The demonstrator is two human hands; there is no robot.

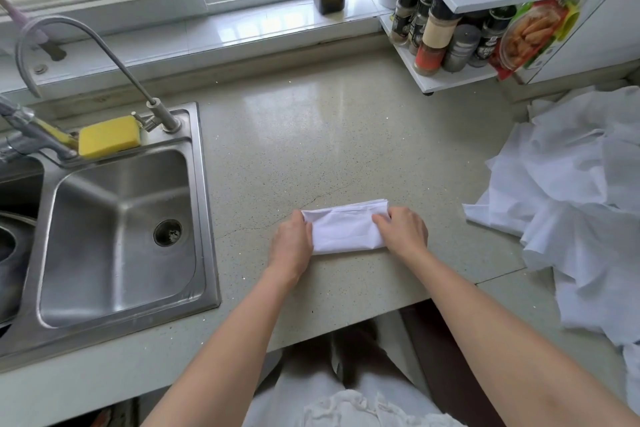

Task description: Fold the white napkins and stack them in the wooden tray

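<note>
On the desk (pixel 311 135), both hands lie palm-down; left hand (pixel 291 246) and right hand (pixel 403 230) fingers pinch the folded napkin (pixel 346 230) between them; loose napkins (pixel 571 218) lie well right.

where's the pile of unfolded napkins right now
In the head view the pile of unfolded napkins lies crumpled on the counter at the far right, below the spice rack and right of the hands' folded napkin.

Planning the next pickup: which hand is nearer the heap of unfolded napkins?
Right. The right hand grips the folded napkin's end facing the heap of unfolded napkins; the left hand holds the far end.
</note>
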